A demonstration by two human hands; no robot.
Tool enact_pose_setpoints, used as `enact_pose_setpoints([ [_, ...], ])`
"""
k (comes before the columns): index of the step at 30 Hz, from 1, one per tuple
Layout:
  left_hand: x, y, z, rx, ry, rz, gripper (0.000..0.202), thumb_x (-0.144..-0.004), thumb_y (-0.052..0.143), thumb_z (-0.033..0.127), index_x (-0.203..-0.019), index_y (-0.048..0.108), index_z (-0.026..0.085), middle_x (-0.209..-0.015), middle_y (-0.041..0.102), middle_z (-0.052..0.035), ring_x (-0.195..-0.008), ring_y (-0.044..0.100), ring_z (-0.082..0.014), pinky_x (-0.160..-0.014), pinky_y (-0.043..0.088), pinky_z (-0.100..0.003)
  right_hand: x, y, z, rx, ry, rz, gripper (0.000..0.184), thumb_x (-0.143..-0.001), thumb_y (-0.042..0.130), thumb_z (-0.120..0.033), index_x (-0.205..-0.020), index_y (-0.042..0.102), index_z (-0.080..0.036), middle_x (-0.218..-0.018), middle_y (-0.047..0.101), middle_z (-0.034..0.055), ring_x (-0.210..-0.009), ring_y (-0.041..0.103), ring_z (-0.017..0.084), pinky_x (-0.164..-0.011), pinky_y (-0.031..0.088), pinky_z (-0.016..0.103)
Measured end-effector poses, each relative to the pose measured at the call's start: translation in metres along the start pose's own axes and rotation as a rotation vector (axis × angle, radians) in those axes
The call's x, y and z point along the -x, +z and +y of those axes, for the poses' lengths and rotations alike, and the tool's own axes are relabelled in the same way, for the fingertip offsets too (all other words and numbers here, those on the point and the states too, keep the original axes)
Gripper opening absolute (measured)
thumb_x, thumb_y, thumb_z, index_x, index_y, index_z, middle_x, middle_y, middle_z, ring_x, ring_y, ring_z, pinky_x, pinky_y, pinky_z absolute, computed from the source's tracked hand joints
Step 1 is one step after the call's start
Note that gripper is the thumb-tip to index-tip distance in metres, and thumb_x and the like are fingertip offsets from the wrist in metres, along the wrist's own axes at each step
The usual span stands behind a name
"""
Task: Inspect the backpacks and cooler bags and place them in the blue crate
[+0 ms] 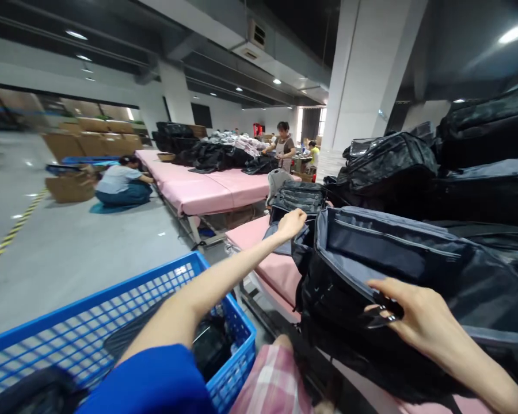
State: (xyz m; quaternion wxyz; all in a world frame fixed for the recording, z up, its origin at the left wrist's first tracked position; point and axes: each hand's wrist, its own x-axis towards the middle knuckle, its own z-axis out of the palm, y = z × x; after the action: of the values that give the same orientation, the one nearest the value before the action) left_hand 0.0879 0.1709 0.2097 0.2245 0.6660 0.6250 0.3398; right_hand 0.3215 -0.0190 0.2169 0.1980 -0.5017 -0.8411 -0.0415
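In the head view, the open black bag [371,250] lies on the near pink table [280,273], between the two hands and spreading away to the right. The right hand [416,310] is at its near side, just over the rim, fingers bent around a small dark tool [382,316] (scissors-like, but blurred). The left hand [292,224] is at the bag's far left end, fingers curled in; I cannot tell whether they pinch any cloth. The bag's mouth faces up, showing a grey lining, and its long axis runs from left to right, the right end slanting nearer. A patterned bag [300,196] sits just beyond the left hand. At the near left, under the left arm, stands a blue basket [245,330].
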Motion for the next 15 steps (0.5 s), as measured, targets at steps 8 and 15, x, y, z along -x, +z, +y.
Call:
enact_pose_setpoints([
  [8, 0.053, -0.029, 0.017, 0.22, -0.03, -0.714, 0.047, -0.081, 0.057, 0.044, -0.047, 0.053, 0.011, -0.042, 0.056, -0.0058, -0.033, 0.049, -0.0102, -0.04, 0.034, -0.02, -0.022, 0.011, -0.047, 0.513, -0.372, 0.239, 0.046, -0.071, 0.041, -0.002, -0.105, 0.065, -0.021, -0.063, 0.06, -0.0009, -0.052, 0.052, 0.012, -0.05, 0.035, 0.024],
  [15, 0.087, -0.003, -0.003, 1.066, -0.349, -0.747, 0.031, -0.092, 0.041, 0.021, -0.07, 0.058, 0.009, -0.06, 0.066, -0.0062, -0.055, 0.064, -0.0119, -0.06, 0.052, -0.023, 0.017, 0.025, -0.078, 0.676, -0.469, 0.334, 0.037, -0.086, 0.035, -0.024, -0.097, 0.07, -0.018, -0.066, 0.061, 0.0051, -0.053, 0.05, 0.017, -0.051, 0.037, 0.033],
])
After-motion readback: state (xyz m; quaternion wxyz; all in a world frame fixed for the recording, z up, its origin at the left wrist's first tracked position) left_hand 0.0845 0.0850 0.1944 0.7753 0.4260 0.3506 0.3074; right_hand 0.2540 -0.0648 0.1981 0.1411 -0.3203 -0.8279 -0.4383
